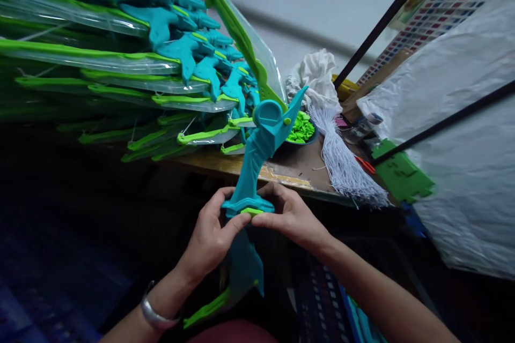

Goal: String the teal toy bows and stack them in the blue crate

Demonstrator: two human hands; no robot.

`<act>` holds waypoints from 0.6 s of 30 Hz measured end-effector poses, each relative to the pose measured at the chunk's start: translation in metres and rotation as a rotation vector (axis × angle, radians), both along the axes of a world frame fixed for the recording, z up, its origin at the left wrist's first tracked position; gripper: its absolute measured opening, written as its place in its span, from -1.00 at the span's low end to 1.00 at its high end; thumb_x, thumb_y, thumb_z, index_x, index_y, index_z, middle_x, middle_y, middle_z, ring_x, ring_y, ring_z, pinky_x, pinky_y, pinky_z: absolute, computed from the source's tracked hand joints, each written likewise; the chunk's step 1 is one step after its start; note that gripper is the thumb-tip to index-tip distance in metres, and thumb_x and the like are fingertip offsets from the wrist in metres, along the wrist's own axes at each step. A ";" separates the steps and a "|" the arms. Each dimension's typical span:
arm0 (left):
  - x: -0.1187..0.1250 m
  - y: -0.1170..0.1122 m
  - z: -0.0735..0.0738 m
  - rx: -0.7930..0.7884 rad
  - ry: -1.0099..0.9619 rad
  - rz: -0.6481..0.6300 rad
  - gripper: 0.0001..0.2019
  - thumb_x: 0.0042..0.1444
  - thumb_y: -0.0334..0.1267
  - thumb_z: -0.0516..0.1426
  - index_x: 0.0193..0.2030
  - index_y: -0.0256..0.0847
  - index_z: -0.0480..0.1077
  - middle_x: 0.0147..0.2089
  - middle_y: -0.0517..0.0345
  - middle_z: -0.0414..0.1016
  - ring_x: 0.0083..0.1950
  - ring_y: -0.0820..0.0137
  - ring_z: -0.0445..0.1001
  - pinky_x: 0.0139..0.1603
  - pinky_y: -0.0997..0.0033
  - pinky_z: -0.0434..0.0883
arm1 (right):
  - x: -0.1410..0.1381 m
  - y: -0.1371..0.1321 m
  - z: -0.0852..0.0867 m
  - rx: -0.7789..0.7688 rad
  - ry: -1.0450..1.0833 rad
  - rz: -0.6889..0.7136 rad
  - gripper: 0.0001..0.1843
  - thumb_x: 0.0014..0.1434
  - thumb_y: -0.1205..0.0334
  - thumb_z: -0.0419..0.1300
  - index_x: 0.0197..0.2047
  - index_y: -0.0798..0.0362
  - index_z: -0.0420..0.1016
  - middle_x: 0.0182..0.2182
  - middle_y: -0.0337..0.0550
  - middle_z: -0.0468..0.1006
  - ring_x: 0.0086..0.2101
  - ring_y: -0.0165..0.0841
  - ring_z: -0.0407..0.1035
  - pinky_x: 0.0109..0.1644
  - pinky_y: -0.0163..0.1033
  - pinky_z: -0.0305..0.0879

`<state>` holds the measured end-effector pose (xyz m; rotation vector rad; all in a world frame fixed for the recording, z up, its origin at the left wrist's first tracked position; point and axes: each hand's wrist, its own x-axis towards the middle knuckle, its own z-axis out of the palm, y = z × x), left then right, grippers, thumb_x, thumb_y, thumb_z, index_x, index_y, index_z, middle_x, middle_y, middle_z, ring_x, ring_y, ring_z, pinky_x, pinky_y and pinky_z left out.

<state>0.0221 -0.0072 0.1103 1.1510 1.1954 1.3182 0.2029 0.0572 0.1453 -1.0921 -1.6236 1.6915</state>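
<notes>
A teal and green plastic toy bow (257, 155) stands nearly upright in front of me, its top reaching the table edge. My left hand (211, 236) grips its grip section from the left, thumb pressing on a small green piece (251, 211) at the handle. My right hand (287, 214) closes on the same section from the right, fingers wrapped round the teal handle. The bow's lower limb (241, 273) runs down toward my lap, with a green tip.
A tall stack of finished teal and green bows (132, 64) fills the table's left. A dark bowl of small green parts (301, 129), a bundle of white strings (341, 161), white cloth (319, 72), green card (402, 174) and white plastic sheeting (462, 134) lie right.
</notes>
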 end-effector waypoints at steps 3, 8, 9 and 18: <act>0.001 -0.004 0.000 -0.037 -0.015 -0.038 -0.58 0.22 -0.02 0.28 0.09 -0.18 0.35 -0.16 0.11 0.60 -0.19 0.28 0.55 -0.18 0.39 0.44 | 0.004 -0.001 0.000 -0.071 -0.025 0.017 -0.33 -0.11 0.04 0.57 0.00 0.09 0.45 -0.16 -0.18 0.56 -0.18 -0.33 0.44 -0.07 -0.23 0.37; 0.006 -0.010 -0.001 -0.064 0.049 -0.015 -0.61 0.23 0.00 0.27 0.05 -0.17 0.36 -0.23 0.15 0.59 -0.23 0.29 0.57 -0.23 0.41 0.45 | 0.010 -0.003 0.005 0.106 -0.228 0.141 -0.47 0.03 -0.02 0.49 -0.03 0.12 0.54 -0.18 -0.14 0.55 -0.21 -0.33 0.41 -0.17 -0.27 0.31; 0.007 -0.011 -0.001 -0.057 0.069 0.011 -0.62 0.23 0.00 0.27 0.03 -0.18 0.37 -0.24 0.16 0.58 -0.24 0.30 0.57 -0.24 0.42 0.44 | 0.010 -0.004 0.007 0.168 -0.268 0.146 -0.52 0.06 -0.02 0.47 -0.08 0.13 0.55 -0.21 -0.15 0.53 -0.24 -0.35 0.39 -0.22 -0.29 0.28; 0.019 -0.009 -0.017 0.038 0.173 0.087 -0.70 0.21 -0.07 0.28 -0.05 -0.18 0.38 -0.27 0.20 0.52 -0.33 0.36 0.49 -0.31 0.44 0.39 | 0.016 -0.010 -0.003 0.423 -0.294 0.125 -0.74 0.20 0.09 0.37 -0.28 0.11 0.48 -0.31 -0.19 0.44 -0.31 -0.40 0.32 -0.25 -0.31 0.21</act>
